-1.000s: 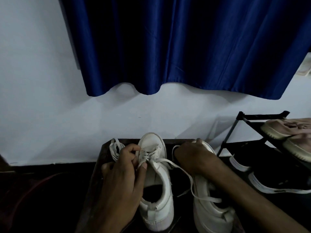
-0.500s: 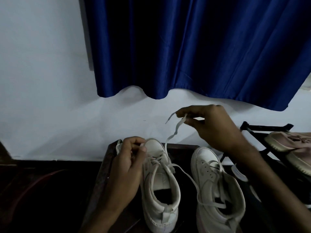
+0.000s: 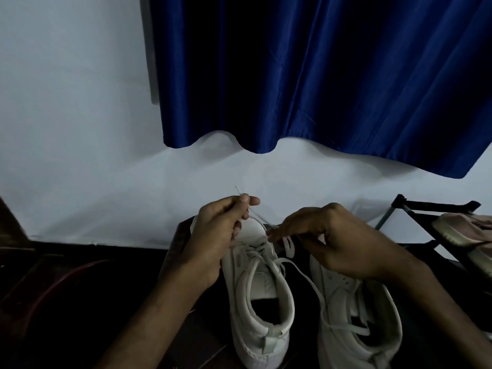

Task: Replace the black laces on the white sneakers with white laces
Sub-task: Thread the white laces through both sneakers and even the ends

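Two white sneakers stand side by side on a dark surface, toes toward the wall: the left sneaker [image 3: 262,296] and the right sneaker [image 3: 356,323]. A white lace [image 3: 306,275] runs through the left sneaker's front eyelets and trails across to the right sneaker. My left hand [image 3: 221,235] pinches one lace end above the left sneaker's toe, its tip sticking up past my fingers. My right hand [image 3: 327,241] pinches the lace's other stretch just right of the toe and covers the right sneaker's front. No black lace is visible.
A blue curtain [image 3: 319,75] hangs on the white wall behind. A black shoe rack [image 3: 415,209] with a pinkish shoe [image 3: 463,230] stands at the right. A reddish curved object [image 3: 64,278] lies in the dark at the left.
My right hand has come down from holding the lace high to just above the sneaker toes. My left hand has risen and now pinches a lace end.
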`<state>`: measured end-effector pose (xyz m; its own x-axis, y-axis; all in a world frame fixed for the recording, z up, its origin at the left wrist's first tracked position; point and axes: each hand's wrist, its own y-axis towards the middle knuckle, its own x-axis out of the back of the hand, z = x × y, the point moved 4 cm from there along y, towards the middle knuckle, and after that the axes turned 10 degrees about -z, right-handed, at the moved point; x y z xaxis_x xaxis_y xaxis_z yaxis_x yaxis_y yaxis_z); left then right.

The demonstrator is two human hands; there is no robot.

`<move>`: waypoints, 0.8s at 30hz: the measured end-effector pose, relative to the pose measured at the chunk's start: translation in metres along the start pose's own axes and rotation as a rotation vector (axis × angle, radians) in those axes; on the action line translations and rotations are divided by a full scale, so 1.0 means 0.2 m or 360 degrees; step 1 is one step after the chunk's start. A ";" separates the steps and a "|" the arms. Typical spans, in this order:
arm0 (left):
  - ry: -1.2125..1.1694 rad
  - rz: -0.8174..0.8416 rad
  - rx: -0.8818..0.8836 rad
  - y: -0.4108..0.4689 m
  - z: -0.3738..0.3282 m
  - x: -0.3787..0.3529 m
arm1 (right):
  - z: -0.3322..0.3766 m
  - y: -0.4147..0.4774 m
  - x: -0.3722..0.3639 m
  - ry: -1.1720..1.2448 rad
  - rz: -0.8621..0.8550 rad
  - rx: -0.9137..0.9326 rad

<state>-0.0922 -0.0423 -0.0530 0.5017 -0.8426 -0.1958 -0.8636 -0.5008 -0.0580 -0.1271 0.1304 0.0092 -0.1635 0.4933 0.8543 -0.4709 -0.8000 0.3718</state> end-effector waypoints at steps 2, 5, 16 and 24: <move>0.0271 -0.0007 -0.0286 -0.03 -0.03 -0.01 | -0.03 -0.01 0.01 0.0075 -0.0101 -0.0142; 0.0650 0.0009 -0.0633 -0.10 -0.09 -0.04 | -0.06 0.01 0.02 0.0294 -0.0486 -0.0494; 0.1048 0.0031 -0.0807 -0.13 -0.10 -0.05 | -0.07 0.08 -0.10 0.1023 -0.0915 -0.0714; 0.1051 -0.0006 -0.0527 -0.26 0.06 0.12 | -0.05 0.08 -0.15 0.0826 -0.0336 -0.0734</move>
<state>-0.0363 -0.0348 -0.0661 0.5202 -0.7320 0.4400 -0.8540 -0.4496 0.2616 -0.1373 0.1062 -0.0149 -0.3651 0.8115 0.4563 -0.8368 -0.5009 0.2212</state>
